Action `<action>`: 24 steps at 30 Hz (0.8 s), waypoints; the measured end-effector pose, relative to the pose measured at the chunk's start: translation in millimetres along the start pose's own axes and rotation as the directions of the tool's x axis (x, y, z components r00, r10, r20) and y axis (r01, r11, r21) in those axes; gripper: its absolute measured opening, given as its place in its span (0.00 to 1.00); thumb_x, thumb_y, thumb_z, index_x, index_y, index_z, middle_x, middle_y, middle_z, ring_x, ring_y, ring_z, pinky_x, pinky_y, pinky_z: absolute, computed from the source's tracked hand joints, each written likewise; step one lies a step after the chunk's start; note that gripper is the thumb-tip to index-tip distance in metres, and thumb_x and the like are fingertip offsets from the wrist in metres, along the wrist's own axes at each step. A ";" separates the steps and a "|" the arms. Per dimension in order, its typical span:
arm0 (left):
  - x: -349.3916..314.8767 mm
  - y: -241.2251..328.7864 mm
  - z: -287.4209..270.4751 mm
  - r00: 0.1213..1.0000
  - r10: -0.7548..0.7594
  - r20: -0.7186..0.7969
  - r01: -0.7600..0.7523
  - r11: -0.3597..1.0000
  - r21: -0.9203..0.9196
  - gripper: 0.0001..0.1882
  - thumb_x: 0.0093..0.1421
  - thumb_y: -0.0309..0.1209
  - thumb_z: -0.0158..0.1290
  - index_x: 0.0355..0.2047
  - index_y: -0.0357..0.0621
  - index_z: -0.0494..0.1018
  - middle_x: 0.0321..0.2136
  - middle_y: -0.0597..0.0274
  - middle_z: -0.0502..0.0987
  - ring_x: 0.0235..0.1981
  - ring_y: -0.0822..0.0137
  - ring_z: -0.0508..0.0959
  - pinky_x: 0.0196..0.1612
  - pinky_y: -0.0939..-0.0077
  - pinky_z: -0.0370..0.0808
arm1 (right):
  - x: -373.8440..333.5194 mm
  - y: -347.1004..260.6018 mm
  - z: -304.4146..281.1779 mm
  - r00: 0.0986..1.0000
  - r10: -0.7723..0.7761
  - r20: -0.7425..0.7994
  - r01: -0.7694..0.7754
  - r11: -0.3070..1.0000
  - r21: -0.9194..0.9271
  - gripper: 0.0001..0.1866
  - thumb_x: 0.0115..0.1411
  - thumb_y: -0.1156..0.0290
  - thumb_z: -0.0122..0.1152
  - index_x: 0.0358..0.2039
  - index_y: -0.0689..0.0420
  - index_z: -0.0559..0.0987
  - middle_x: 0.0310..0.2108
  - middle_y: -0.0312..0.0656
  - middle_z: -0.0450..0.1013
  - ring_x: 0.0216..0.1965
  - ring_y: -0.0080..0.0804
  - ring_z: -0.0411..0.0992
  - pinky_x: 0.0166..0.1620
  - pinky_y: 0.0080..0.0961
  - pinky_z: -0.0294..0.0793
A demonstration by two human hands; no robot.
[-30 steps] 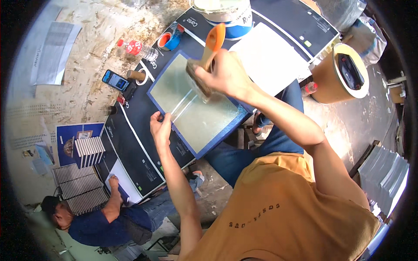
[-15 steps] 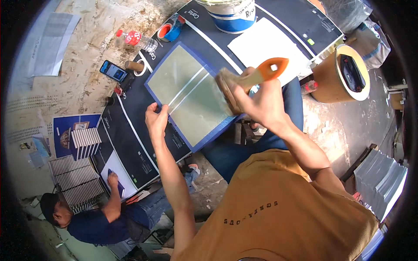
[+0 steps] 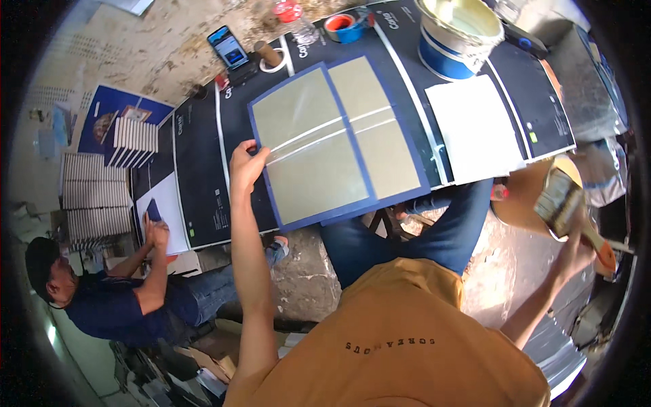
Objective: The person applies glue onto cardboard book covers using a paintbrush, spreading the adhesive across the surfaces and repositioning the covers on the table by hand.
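Note:
My left hand pinches the left edge of a book cover, a blue-bordered sheet with greyish-beige boards and pale strips across the middle. This cover overlaps a second, similar cover that shows on its right. Out to the right, away from the table, my right hand grips a wide paintbrush with an orange-ended handle. The brush's bristles point up, in front of a tan cylindrical container. Both covers lie on the dark table, slightly over its near edge.
A white-and-blue bucket and a white sheet stand on the right of the dark table. Tape rolls, a phone and a bottle sit at the back. A co-worker handles a blue item beside stacked books.
My right hand has swung the brush off the cover, far to the right. The second cover now shows beside the first. The whole view has shifted; my left hand still holds the edge.

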State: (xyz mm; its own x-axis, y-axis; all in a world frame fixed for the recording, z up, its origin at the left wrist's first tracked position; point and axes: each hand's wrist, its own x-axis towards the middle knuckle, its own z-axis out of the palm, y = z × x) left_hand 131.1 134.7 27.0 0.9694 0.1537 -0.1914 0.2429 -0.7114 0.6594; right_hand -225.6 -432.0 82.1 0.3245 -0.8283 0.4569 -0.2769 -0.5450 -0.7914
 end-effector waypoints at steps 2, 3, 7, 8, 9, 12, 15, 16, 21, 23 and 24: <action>8.8 -33.2 -30.4 0.999 -0.041 0.014 0.041 0.999 -0.004 0.30 0.51 0.35 0.60 0.52 0.28 0.73 0.45 0.51 0.78 0.45 0.61 0.79 0.48 0.70 0.74 | 11.1 9.1 -9.0 0.998 -0.033 -0.050 0.030 0.999 -0.043 0.14 0.64 0.68 0.64 0.42 0.68 0.80 0.40 0.40 0.78 0.42 0.24 0.73 0.48 0.22 0.72; 11.1 -52.9 -47.9 0.997 -0.065 0.038 0.067 0.996 -0.051 0.29 0.52 0.33 0.59 0.52 0.28 0.73 0.43 0.54 0.78 0.40 0.65 0.78 0.43 0.73 0.73 | 15.6 10.8 -12.0 0.997 0.035 -0.071 -0.039 0.998 -0.042 0.14 0.65 0.68 0.63 0.42 0.68 0.81 0.41 0.41 0.79 0.43 0.25 0.74 0.48 0.23 0.73; 33.9 -128.6 -98.1 0.991 -0.121 0.051 0.126 0.986 -0.113 0.26 0.51 0.33 0.60 0.49 0.29 0.74 0.34 0.62 0.77 0.30 0.73 0.73 0.35 0.75 0.71 | 34.3 21.2 -29.7 0.996 -0.018 -0.085 0.010 0.996 -0.091 0.15 0.65 0.66 0.64 0.44 0.67 0.82 0.43 0.40 0.80 0.44 0.25 0.75 0.49 0.24 0.73; 47.6 -160.4 -109.0 0.990 -0.138 0.031 0.140 0.988 -0.065 0.26 0.51 0.33 0.60 0.49 0.31 0.74 0.35 0.63 0.77 0.29 0.72 0.73 0.31 0.76 0.71 | 45.5 41.1 -41.0 0.996 -0.066 -0.057 0.057 0.988 -0.146 0.17 0.65 0.63 0.63 0.45 0.65 0.82 0.44 0.40 0.80 0.44 0.27 0.76 0.50 0.25 0.73; 59.2 -188.5 -119.9 0.988 -0.156 0.007 0.156 0.988 -0.013 0.26 0.51 0.34 0.60 0.49 0.33 0.75 0.36 0.63 0.78 0.28 0.72 0.74 0.27 0.77 0.70 | 47.7 43.7 -40.1 0.997 -0.065 -0.047 0.058 0.989 -0.138 0.17 0.65 0.63 0.63 0.45 0.65 0.82 0.44 0.40 0.80 0.44 0.27 0.76 0.50 0.25 0.73; 71.9 -239.5 -144.0 0.976 -0.188 -0.111 0.200 0.974 0.110 0.20 0.49 0.33 0.64 0.40 0.32 0.79 0.32 0.59 0.81 0.31 0.67 0.78 0.38 0.73 0.75 | 60.0 44.4 -47.7 0.989 -0.136 -0.065 0.111 0.950 -0.291 0.20 0.65 0.58 0.62 0.45 0.63 0.83 0.45 0.41 0.80 0.45 0.31 0.77 0.50 0.28 0.74; 82.5 -276.6 -189.2 0.939 -0.078 -0.335 0.203 0.912 0.357 0.25 0.48 0.37 0.63 0.45 0.33 0.78 0.43 0.45 0.82 0.46 0.53 0.81 0.51 0.65 0.76 | 61.4 49.7 -40.2 0.992 -0.099 -0.077 0.074 0.958 -0.278 0.19 0.65 0.58 0.62 0.45 0.62 0.83 0.45 0.41 0.80 0.45 0.31 0.77 0.50 0.28 0.74; 86.8 -259.3 -179.1 0.925 0.031 -0.380 0.150 0.886 0.438 0.27 0.48 0.38 0.62 0.47 0.34 0.77 0.45 0.44 0.81 0.49 0.50 0.80 0.53 0.63 0.75 | 60.6 40.2 -52.3 0.989 -0.121 -0.086 0.089 0.947 -0.308 0.19 0.65 0.58 0.62 0.45 0.62 0.83 0.45 0.41 0.80 0.45 0.31 0.77 0.50 0.28 0.74; 102.1 -194.5 -225.1 0.745 0.342 -0.573 -0.166 0.927 0.337 0.22 0.56 0.39 0.61 0.48 0.38 0.77 0.33 0.59 0.85 0.35 0.65 0.84 0.44 0.74 0.77 | 70.1 35.8 -52.3 0.982 -0.042 -0.182 -0.031 0.925 -0.379 0.18 0.62 0.62 0.66 0.43 0.65 0.83 0.47 0.45 0.80 0.46 0.35 0.77 0.51 0.30 0.75; 98.3 -119.9 -225.7 0.762 0.343 -0.549 -0.209 0.933 0.294 0.24 0.57 0.40 0.63 0.49 0.37 0.77 0.35 0.59 0.85 0.37 0.68 0.84 0.44 0.75 0.77 | 73.8 40.8 -60.8 0.979 -0.048 -0.200 -0.044 0.900 -0.434 0.19 0.62 0.61 0.67 0.43 0.65 0.83 0.47 0.45 0.80 0.46 0.35 0.77 0.51 0.30 0.75; 102.0 -104.4 -234.6 0.757 0.359 -0.546 -0.251 0.931 0.263 0.21 0.58 0.36 0.63 0.48 0.35 0.77 0.37 0.59 0.85 0.37 0.71 0.84 0.44 0.76 0.77 | 74.9 47.9 -55.5 0.979 -0.046 -0.197 -0.047 0.894 -0.446 0.19 0.62 0.60 0.67 0.43 0.65 0.83 0.46 0.45 0.80 0.46 0.35 0.77 0.51 0.30 0.75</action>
State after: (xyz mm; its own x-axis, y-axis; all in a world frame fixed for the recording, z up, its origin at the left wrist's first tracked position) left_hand 212.8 385.6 109.2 0.8398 0.2357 0.4890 -0.0267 -0.8818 0.4709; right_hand -264.8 -527.4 101.1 0.1521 -0.8115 0.5643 -0.6663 -0.5059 -0.5479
